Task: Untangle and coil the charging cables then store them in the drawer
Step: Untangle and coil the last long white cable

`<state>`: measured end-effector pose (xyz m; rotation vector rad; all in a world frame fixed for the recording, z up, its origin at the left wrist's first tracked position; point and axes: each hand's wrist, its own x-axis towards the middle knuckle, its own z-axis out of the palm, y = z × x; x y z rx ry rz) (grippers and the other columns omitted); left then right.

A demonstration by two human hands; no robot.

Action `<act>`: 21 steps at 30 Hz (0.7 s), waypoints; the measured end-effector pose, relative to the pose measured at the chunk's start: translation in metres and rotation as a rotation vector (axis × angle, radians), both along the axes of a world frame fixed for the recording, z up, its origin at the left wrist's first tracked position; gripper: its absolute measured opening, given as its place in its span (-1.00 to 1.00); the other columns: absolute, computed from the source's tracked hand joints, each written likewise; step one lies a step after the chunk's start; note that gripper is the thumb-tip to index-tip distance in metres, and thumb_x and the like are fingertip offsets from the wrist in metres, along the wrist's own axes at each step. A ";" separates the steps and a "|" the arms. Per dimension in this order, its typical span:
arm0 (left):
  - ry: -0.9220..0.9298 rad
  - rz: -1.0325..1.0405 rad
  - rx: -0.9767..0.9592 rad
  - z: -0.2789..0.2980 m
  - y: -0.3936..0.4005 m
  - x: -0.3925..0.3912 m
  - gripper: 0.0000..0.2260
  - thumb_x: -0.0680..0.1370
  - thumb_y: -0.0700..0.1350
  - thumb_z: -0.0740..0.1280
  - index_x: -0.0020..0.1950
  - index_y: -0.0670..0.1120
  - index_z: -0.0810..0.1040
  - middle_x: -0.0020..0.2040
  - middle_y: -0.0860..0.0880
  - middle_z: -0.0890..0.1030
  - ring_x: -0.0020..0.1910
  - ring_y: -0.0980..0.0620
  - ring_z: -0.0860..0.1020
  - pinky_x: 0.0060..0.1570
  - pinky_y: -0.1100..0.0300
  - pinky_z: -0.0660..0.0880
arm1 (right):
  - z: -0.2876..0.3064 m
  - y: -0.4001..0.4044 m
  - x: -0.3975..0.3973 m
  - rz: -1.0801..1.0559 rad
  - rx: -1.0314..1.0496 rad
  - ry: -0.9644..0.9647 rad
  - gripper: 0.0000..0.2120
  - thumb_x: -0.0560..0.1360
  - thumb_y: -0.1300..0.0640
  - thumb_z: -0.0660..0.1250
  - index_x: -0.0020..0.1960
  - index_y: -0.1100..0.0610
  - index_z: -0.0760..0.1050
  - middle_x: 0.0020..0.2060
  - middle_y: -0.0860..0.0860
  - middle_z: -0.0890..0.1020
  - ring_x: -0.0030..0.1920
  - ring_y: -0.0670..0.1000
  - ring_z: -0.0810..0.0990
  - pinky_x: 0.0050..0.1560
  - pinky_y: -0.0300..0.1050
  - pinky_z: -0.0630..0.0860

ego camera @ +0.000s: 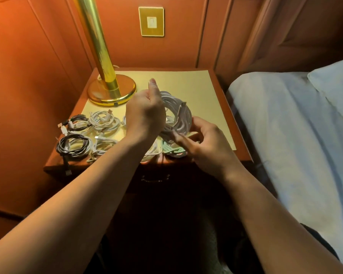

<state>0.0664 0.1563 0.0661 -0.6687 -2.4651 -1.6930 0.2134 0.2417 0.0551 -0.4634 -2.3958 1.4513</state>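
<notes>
The left hand (145, 113) holds a white cable coil (178, 113) in a curled grip; the right hand (204, 141) seems to pinch its lower edge. The left forearm hides some coils on the table (202, 91).

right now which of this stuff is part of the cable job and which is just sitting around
Part of the job:
- white cable, a coil held up by the left hand and right hand
- coiled cables lying on the nightstand
- green cable at the front edge
- drawer, closed

Just sitting around:
- brass lamp
- wall switch
- bed
</notes>
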 end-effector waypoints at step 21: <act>0.151 -0.279 -0.703 -0.039 0.119 -0.059 -0.42 0.66 0.31 0.07 -0.15 -0.18 0.50 -0.30 -0.11 0.48 -0.34 -0.03 0.45 -0.33 0.07 0.32 | -0.045 0.128 -0.068 -0.370 0.108 -0.185 -0.56 0.71 -0.13 0.18 -0.23 0.10 0.47 -0.40 -0.01 0.45 -0.37 -0.02 0.43 -0.35 -0.13 0.33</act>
